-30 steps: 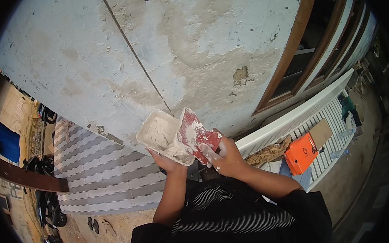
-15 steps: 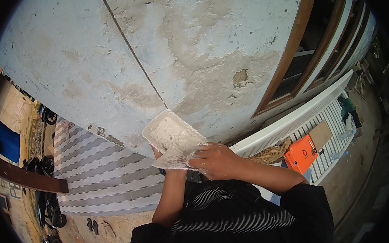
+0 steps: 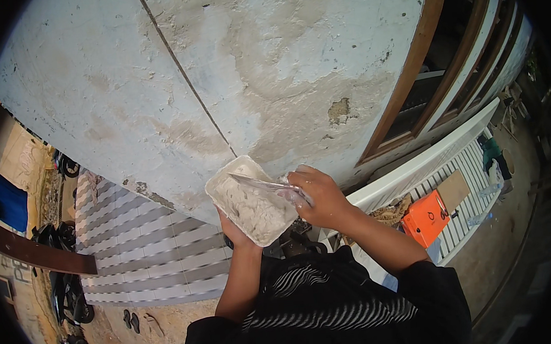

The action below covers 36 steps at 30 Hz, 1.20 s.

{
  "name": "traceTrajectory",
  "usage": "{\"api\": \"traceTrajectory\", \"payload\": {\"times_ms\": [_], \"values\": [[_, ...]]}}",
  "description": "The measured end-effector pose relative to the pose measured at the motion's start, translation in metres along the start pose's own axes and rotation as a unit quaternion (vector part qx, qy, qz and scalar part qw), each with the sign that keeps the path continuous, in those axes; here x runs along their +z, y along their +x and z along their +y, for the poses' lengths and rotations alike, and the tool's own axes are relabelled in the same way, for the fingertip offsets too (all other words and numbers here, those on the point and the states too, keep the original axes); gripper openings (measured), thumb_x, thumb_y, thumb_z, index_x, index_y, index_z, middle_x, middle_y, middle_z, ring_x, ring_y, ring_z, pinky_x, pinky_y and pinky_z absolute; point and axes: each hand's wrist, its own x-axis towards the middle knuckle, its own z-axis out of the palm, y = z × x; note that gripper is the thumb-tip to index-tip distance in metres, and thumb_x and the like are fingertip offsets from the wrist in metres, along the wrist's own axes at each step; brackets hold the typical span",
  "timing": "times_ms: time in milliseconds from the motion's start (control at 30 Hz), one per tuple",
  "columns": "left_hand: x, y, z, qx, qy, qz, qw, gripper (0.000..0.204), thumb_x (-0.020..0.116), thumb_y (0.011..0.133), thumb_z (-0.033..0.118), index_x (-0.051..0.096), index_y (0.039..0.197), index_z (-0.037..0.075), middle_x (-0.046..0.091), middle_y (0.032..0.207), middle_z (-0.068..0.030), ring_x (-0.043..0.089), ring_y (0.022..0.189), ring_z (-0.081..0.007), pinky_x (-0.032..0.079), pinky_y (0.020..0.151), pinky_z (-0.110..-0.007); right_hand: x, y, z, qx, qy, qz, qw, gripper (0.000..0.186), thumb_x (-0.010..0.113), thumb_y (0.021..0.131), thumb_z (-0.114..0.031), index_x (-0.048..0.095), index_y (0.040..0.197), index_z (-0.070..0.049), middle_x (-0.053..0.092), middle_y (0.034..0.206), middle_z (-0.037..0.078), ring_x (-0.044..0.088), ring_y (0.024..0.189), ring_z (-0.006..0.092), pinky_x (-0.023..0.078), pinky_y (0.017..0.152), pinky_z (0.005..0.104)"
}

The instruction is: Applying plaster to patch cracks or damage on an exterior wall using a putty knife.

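Left hand (image 3: 235, 230): fingers mostly hidden behind the tray (image 3: 275, 235); exact grip cannot be read. Right hand (image 3: 321, 197): covers the near end of the scraper (image 3: 257, 183). The scraper's underside is concealed (the plate is seen nearly edge-on); contact between its tip and the paste (image 3: 242, 202) cannot be determined. Dark items (image 3: 303, 238) below the right hand: partly covered, type unidentifiable. Wall (image 3: 281, 64) and brown window frame (image 3: 412, 78): cut off by the upper edge. Black shirt (image 3: 340, 294): cut off by the lower edge.
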Motion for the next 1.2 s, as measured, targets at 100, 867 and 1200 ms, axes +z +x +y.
{"api": "traceTrajectory", "payload": {"times_ms": [100, 867, 1200], "values": [[-0.008, 0.002, -0.001, -0.008, 0.021, -0.007, 1.0, 0.061, 0.033, 0.099, 0.051, 0.042, 0.141, 0.007, 0.053, 0.136, -0.0159, 0.055, 0.119, -0.0356, 0.046, 0.101, -0.049, 0.015, -0.004, -0.001, -0.116, -0.047, -0.04, 0.991, 0.033, 0.069, 0.074, -0.004, 0.062, 0.106, -0.004, 0.065, 0.092, 0.015, 0.061, 0.093, 0.0363, 0.052, 0.079, 0.0434], [-0.035, -0.007, -0.001, -0.046, 0.035, -0.004, 0.998, 0.065, 0.033, 0.097, 0.051, 0.039, 0.144, 0.007, 0.049, 0.14, -0.0179, 0.052, 0.123, -0.0354, 0.045, 0.103, -0.05, 0.036, -0.014, -0.001, -0.175, -0.074, -0.067, 0.979, 0.041, 0.069, 0.072, -0.012, 0.064, 0.112, -0.014, 0.066, 0.086, 0.007, 0.063, 0.092, 0.0288, 0.052, 0.083, 0.0419], [-0.032, -0.008, -0.002, -0.081, 0.037, -0.032, 0.996, 0.063, 0.034, 0.099, 0.048, 0.039, 0.142, 0.003, 0.052, 0.136, -0.0171, 0.055, 0.12, -0.0355, 0.047, 0.101, -0.05, -0.002, 0.02, 0.002, -0.051, -0.025, 0.007, 0.998, 0.031, 0.071, 0.072, -0.004, 0.064, 0.102, -0.002, 0.064, 0.084, 0.015, 0.062, 0.081, 0.0346, 0.05, 0.071, 0.0425]]}}
